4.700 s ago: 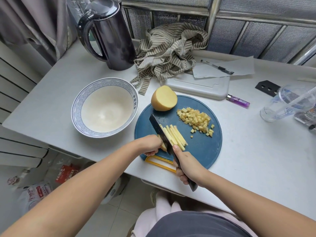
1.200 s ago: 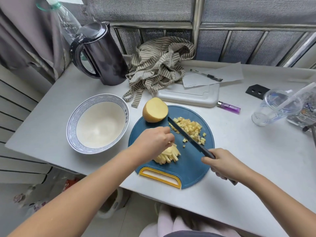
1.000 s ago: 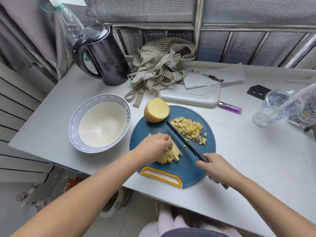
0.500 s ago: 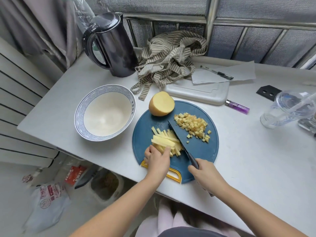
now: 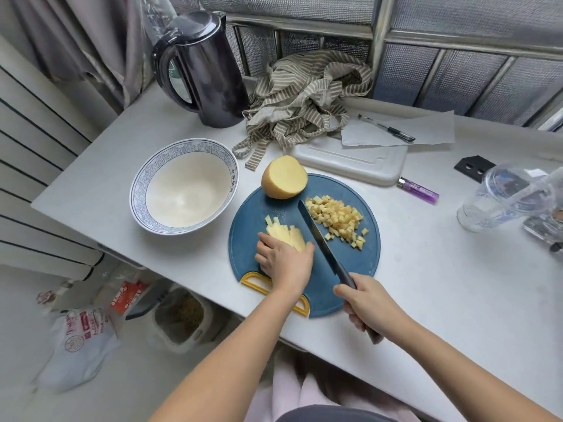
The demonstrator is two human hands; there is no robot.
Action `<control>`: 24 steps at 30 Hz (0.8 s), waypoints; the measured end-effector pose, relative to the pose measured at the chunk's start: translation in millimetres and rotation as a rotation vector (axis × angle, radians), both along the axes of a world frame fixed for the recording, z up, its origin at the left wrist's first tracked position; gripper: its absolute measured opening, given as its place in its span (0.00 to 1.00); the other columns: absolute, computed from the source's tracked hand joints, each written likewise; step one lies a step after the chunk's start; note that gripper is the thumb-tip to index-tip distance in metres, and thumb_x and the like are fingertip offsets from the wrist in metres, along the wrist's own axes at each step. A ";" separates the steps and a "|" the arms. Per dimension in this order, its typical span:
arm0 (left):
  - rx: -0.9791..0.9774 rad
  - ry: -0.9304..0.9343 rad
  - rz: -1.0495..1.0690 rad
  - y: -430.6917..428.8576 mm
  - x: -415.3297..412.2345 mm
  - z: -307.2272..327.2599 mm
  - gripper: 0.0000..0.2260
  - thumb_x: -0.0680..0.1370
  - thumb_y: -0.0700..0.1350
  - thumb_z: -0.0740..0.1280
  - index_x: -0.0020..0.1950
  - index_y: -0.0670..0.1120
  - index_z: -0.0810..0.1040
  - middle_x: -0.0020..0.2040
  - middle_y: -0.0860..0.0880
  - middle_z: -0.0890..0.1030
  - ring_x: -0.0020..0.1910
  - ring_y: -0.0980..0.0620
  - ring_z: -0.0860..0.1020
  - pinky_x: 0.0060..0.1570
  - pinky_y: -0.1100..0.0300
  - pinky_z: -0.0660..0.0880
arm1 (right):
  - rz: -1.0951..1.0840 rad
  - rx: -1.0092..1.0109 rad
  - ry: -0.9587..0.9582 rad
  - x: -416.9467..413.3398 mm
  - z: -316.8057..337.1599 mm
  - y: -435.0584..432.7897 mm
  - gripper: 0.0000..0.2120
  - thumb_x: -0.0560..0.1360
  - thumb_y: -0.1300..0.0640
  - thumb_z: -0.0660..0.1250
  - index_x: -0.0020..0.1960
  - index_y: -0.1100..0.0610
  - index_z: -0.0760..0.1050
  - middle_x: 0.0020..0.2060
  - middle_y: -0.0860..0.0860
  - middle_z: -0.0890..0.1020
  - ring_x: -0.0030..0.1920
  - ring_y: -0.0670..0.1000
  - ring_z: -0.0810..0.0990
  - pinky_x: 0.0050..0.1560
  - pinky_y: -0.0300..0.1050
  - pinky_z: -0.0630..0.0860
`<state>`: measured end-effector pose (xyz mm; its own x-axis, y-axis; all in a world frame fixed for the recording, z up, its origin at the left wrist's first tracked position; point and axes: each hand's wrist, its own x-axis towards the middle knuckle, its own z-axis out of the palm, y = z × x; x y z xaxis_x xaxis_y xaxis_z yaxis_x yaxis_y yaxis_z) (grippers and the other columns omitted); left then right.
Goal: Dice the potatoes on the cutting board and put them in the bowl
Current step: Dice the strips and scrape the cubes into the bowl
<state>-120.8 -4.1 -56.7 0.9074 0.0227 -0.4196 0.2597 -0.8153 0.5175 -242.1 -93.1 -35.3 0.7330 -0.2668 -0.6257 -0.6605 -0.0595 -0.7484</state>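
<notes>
My left hand clamps pale yellow potato sticks; right hand grips dark-bladed knife alongside. Crosscutting should come next.

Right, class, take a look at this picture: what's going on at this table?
A person is dicing potato on a blue board. The left hand holds a bundle of sticks steady. The right hand grips the knife, its blade angled between the sticks and a pile of dice. A half potato sits uncut at the board's far edge. The bowl beside the board has no potato in it yet.
</notes>
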 end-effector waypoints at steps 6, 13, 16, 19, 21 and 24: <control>0.135 -0.155 -0.079 -5.7 -5.3 -11.2 0.45 0.72 0.55 0.70 0.77 0.38 0.47 0.72 0.41 0.58 0.68 0.41 0.59 0.68 0.49 0.59 | -0.001 -0.020 -0.011 -5.7 2.8 -16.2 0.08 0.77 0.60 0.62 0.41 0.59 0.66 0.26 0.54 0.70 0.22 0.51 0.66 0.24 0.43 0.65; 0.193 -0.173 -0.295 14.6 11.2 -15.6 0.42 0.71 0.53 0.70 0.75 0.40 0.50 0.70 0.41 0.60 0.66 0.42 0.61 0.66 0.51 0.62 | 0.095 -0.088 0.049 -1.5 5.6 -23.3 0.11 0.77 0.57 0.62 0.38 0.57 0.64 0.27 0.53 0.70 0.23 0.51 0.66 0.26 0.43 0.65; 0.194 -0.197 -0.446 31.5 23.8 -16.8 0.42 0.71 0.52 0.71 0.76 0.42 0.51 0.69 0.43 0.61 0.66 0.43 0.60 0.66 0.52 0.61 | 0.194 -0.181 0.070 12.8 15.5 -29.1 0.17 0.79 0.46 0.61 0.38 0.56 0.65 0.28 0.54 0.71 0.23 0.53 0.68 0.27 0.45 0.66; 0.162 -0.195 -0.624 50.8 42.1 -13.4 0.41 0.70 0.50 0.71 0.77 0.45 0.53 0.70 0.45 0.62 0.68 0.45 0.59 0.67 0.52 0.59 | 0.292 -0.287 0.083 27.0 29.5 -33.2 0.23 0.80 0.38 0.56 0.39 0.57 0.66 0.28 0.55 0.72 0.19 0.51 0.67 0.18 0.38 0.64; 0.128 -0.187 -0.757 62.9 57.6 -10.5 0.41 0.69 0.48 0.72 0.77 0.47 0.55 0.70 0.47 0.63 0.68 0.46 0.60 0.68 0.53 0.60 | 0.293 -0.306 0.087 32.7 30.5 -34.6 0.25 0.79 0.35 0.55 0.39 0.57 0.66 0.29 0.57 0.74 0.22 0.54 0.69 0.18 0.39 0.64; 0.039 -0.166 -0.892 77.7 77.0 -8.3 0.42 0.68 0.45 0.74 0.77 0.52 0.56 0.72 0.50 0.65 0.70 0.49 0.60 0.69 0.57 0.60 | 0.275 -0.287 0.106 34.4 25.8 -32.6 0.26 0.78 0.34 0.54 0.40 0.57 0.66 0.29 0.58 0.74 0.26 0.56 0.69 0.18 0.40 0.65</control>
<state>-43.8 73.5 -64.9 0.6436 -0.7061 -0.2954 -0.5518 -0.6955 0.4602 -207.7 -125.7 -9.4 0.7369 -0.2444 -0.6303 -0.6634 -0.4409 -0.6046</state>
